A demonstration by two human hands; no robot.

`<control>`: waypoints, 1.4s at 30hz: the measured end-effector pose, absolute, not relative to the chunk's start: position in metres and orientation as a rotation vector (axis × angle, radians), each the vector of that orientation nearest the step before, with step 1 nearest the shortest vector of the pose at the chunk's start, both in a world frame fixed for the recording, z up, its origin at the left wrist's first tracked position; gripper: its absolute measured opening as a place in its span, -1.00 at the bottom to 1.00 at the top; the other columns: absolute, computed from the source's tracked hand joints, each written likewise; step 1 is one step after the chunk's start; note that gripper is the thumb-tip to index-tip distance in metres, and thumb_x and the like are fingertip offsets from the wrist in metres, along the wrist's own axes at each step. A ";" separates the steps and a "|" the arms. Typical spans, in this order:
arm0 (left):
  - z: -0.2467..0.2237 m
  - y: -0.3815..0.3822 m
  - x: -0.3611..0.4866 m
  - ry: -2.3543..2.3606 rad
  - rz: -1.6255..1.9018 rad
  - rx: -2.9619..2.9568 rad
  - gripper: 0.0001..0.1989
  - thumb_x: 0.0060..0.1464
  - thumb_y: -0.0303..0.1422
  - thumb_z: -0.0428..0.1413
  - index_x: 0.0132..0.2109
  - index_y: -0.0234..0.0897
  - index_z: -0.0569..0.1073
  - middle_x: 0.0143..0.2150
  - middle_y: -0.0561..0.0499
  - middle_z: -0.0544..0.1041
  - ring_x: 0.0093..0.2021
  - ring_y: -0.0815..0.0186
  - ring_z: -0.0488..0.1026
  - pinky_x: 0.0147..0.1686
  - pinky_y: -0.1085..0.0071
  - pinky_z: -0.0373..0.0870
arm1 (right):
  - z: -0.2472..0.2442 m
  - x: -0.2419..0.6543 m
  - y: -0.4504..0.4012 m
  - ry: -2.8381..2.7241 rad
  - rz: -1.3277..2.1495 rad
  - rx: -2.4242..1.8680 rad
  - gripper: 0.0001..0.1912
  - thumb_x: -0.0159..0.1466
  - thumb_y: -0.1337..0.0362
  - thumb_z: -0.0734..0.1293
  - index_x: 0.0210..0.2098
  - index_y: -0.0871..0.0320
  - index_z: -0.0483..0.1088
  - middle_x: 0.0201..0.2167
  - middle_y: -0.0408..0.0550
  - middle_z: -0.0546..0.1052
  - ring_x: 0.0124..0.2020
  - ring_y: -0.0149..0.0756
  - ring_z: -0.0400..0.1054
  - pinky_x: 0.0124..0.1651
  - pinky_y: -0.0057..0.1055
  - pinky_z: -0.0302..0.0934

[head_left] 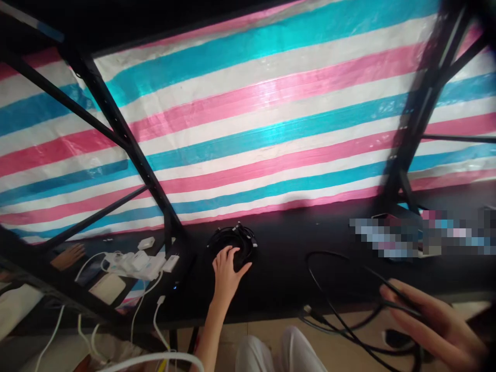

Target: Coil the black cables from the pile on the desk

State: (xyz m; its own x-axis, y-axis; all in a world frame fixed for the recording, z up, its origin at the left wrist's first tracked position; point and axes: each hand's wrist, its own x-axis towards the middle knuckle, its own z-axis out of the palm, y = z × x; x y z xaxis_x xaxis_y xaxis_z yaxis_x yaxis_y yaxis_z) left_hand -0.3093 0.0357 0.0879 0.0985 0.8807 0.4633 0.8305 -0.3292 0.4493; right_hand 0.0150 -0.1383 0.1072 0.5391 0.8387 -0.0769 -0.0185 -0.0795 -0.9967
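Observation:
A bundle of coiled black cables (248,238) with small light-coloured plugs lies on the black shelf. My left hand (227,271) is over its near side, thumb and fingers apart, with the fingertips at the coil. On the right, near the shelf's front edge, my right hand (434,323) is closed around a black cable (329,299). That cable hangs in loose loops to the left of the hand. One plug (308,309) shows at its end, just in front of the shelf edge.
Left of a black metal upright (132,147) lie white chargers on a power strip (139,266), with white cords hanging down. Another person's hand (70,257) rests farther left. A pixelated area (391,237) covers things at right. Striped sheeting (271,113) hangs behind.

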 end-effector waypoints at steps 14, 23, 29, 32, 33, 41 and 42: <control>0.105 -0.090 -0.240 0.775 0.439 2.054 -0.68 0.15 -0.37 0.00 -0.48 -0.24 0.56 -0.55 0.06 0.50 -0.45 0.39 0.38 -0.28 0.48 0.25 | 0.191 0.001 -0.105 -0.937 0.780 -1.116 -0.68 0.26 -0.05 0.22 -0.35 0.09 0.21 -0.66 -0.27 0.22 -0.75 -0.54 0.02 -0.74 -0.60 -0.16; 0.016 -0.092 -0.285 0.986 0.668 2.420 -0.66 0.06 -0.38 0.09 -0.66 -0.27 0.33 -0.65 0.07 0.38 -0.49 0.36 0.31 -0.15 0.33 0.25 | 0.274 0.106 -0.051 -1.034 0.216 -1.215 -0.69 0.19 -0.05 0.31 -0.35 0.07 0.40 -0.50 -0.13 0.27 -0.63 -0.48 0.13 -0.64 -0.44 -0.15; 0.034 -0.080 -0.321 1.438 0.865 1.998 -0.55 0.09 -0.11 0.03 -0.65 -0.28 0.36 -0.68 0.07 0.27 -0.56 0.37 0.21 -0.45 0.43 0.16 | 0.295 0.140 -0.050 -1.199 0.062 -1.333 -0.71 0.24 0.00 0.27 -0.39 0.08 0.41 -0.49 -0.12 0.28 -0.58 -0.46 0.11 -0.58 -0.42 -0.12; 0.062 -0.078 -0.324 1.369 0.821 1.758 -0.57 -0.05 0.01 0.11 -0.54 -0.30 0.45 -0.67 0.12 0.19 -0.60 0.42 0.12 -0.55 0.47 0.07 | 0.296 0.137 -0.063 -1.231 0.137 -1.365 -0.70 0.24 -0.04 0.26 -0.35 0.05 0.41 -0.47 -0.11 0.28 -0.55 -0.43 0.13 -0.57 -0.43 -0.08; 0.071 -0.079 -0.323 1.315 0.774 1.736 -0.58 -0.16 0.03 0.18 -0.52 -0.30 0.48 -0.67 0.14 0.17 -0.60 0.43 0.10 -0.56 0.48 0.04 | 0.296 0.135 -0.067 -1.244 0.166 -1.371 -0.70 0.23 -0.05 0.26 -0.35 0.04 0.41 -0.47 -0.10 0.28 -0.54 -0.42 0.14 -0.57 -0.43 -0.06; 0.137 -0.097 -0.262 1.015 0.668 1.592 -0.37 -0.16 0.23 -0.01 -0.60 -0.33 0.41 -0.69 0.13 0.13 -0.70 0.51 0.01 -0.67 0.50 -0.11 | 0.295 0.072 -0.100 -1.488 0.811 -1.246 -0.64 0.25 -0.04 0.22 -0.38 0.15 0.32 -0.48 -0.09 0.35 -0.50 -0.41 0.28 -0.71 -0.62 -0.04; 0.148 -0.094 -0.251 1.003 0.671 1.602 -0.40 -0.17 0.19 0.04 -0.63 -0.33 0.36 -0.69 0.14 0.12 -0.69 0.52 0.00 -0.66 0.51 -0.12 | 0.290 0.057 -0.102 -1.607 0.922 -1.206 -0.63 0.27 -0.05 0.20 -0.35 0.16 0.30 -0.38 -0.04 0.41 -0.43 -0.36 0.34 -0.70 -0.62 0.04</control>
State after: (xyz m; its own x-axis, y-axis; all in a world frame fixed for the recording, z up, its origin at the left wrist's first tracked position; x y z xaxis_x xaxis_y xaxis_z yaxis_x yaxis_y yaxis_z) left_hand -0.2510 -0.0937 0.1476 0.4857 0.8710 -0.0737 0.2644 -0.0660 0.9622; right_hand 0.0568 -0.1021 0.2899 -0.1216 0.9680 0.2196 0.2989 0.2467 -0.9219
